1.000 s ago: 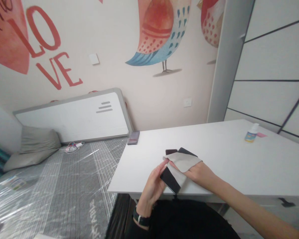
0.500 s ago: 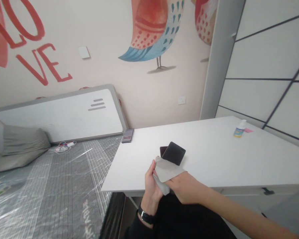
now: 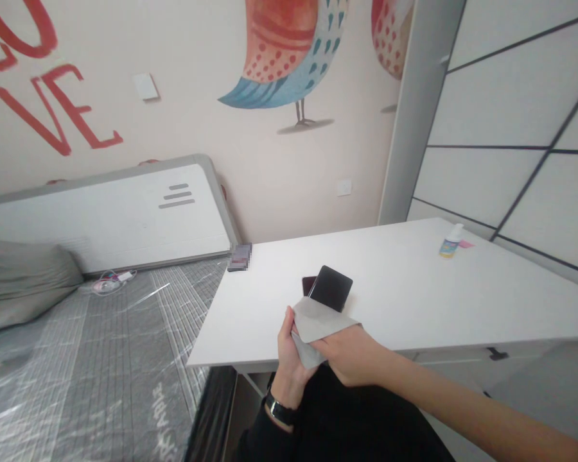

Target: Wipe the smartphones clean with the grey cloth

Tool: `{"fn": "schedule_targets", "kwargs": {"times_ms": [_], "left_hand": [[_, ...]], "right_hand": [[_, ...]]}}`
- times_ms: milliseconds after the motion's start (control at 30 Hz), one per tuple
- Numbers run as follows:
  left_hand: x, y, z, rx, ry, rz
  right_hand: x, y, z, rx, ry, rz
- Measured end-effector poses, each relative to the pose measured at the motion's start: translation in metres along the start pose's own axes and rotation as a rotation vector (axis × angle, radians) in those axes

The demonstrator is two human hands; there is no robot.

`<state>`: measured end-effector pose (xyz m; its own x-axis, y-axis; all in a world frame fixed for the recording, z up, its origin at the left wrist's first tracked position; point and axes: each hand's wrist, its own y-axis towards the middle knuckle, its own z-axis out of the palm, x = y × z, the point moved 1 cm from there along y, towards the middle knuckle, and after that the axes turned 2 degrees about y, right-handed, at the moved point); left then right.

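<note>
Cloth [image 3: 324, 321], grey, clamped in right hand [image 3: 354, 356]; left hand [image 3: 291, 362] curled round dark device [image 3: 333, 287], fingers partly hidden; screen end juts beyond grip.

The head-worn view looks forward and down over the table [image 3: 414, 289] toward the wall [image 3: 289, 173], apparently from close above.

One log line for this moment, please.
Left hand: on thin grey cloth; Right hand: holding cloth over glossy black rectangular device; White desk: white plastic bottle, blue-yellow label
</note>
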<state>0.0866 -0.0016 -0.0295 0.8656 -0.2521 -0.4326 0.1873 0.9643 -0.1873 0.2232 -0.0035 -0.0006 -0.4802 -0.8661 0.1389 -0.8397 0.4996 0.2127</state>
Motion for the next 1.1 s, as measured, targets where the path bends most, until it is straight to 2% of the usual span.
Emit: {"fn": "schedule_targets", "kwargs": {"times_ms": [100,200,267,433,567,700,833,1000,1100], "left_hand": [[0.000,-0.004,0.002,0.022,0.002,0.002],[-0.002,-0.008,0.006,0.089,0.033,-0.013],[-0.004,-0.008,0.008,0.112,0.060,-0.019],[-0.007,-0.003,0.002,0.053,0.088,-0.034],[-0.007,-0.004,-0.002,0.033,0.095,-0.057],[-0.005,-0.011,0.006,0.032,0.076,-0.025],[-0.004,-0.012,0.016,0.055,0.065,0.015],[-0.006,-0.006,0.015,0.003,0.021,0.079],[-0.004,-0.007,0.018,0.029,0.045,0.046]], "right_hand": [[-0.017,0.002,-0.014,-0.018,-0.007,-0.002],[-0.036,0.005,-0.023,-0.099,-0.042,0.118],[-0.037,0.005,-0.019,-0.135,-0.057,0.161],[-0.002,-0.009,-0.004,-0.070,0.126,-0.069],[0.002,-0.012,-0.025,-0.007,0.247,-0.066],[-0.019,0.005,-0.040,-0.123,-0.005,0.025],[-0.016,0.018,-0.025,-0.198,-0.106,0.173],[-0.005,0.016,-0.012,-0.155,-0.099,0.022],[-0.019,0.016,-0.018,-0.214,-0.109,0.130]]}}
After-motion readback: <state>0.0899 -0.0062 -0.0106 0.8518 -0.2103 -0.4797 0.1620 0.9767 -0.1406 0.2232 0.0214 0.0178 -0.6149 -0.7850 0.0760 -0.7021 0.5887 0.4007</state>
